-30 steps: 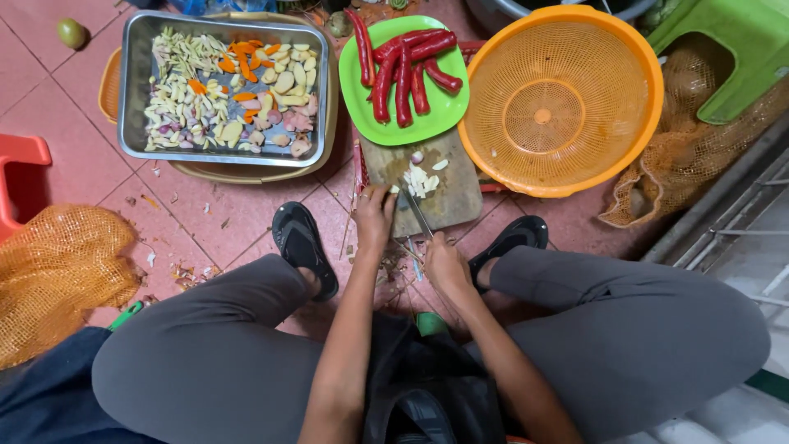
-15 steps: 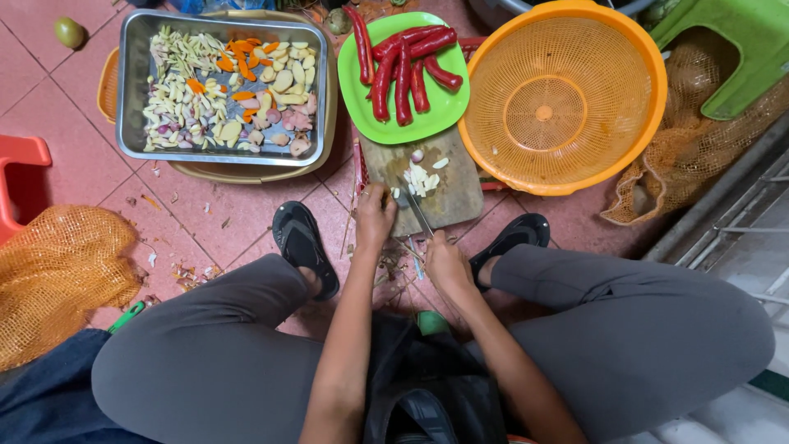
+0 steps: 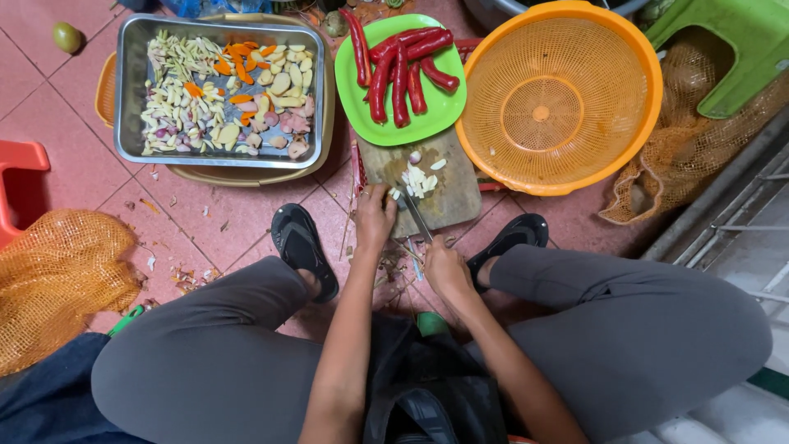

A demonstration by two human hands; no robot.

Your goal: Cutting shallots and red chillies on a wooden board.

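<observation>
1. Orange plastic makes up the biggest thing here, a mesh colander (image 3: pixel 552 100) sitting empty on the floor at the upper right, touching the cutting board.
2. Steel comes next: a metal tray (image 3: pixel 130 99) at the upper left holds sliced pale cloves, carrot pieces and pinkish shallot bits.
3. Beside it, a green plate (image 3: pixel 352 99) carries whole red chillies (image 3: pixel 400 72).
4. Below the plate lies the wooden cutting board (image 3: pixel 448 193), with chopped garlic (image 3: pixel 421 179) near its middle.
5. The left hand (image 3: pixel 375 218) is curled closed at the board's near edge, fingertips pinning a small piece, too small to name.
6. The right hand (image 3: pixel 445 267) is closed around the handle of a knife (image 3: pixel 417 215), its blade angled up toward the garlic.
7. Good cutting here likely means keeping the left fingertips tucked back from the blade and the tip on the board.
8. The surface is a pink tiled floor (image 3: pixel 99 177), littered with peel scraps between the person's sandals; mesh sacks lie at both sides.
</observation>
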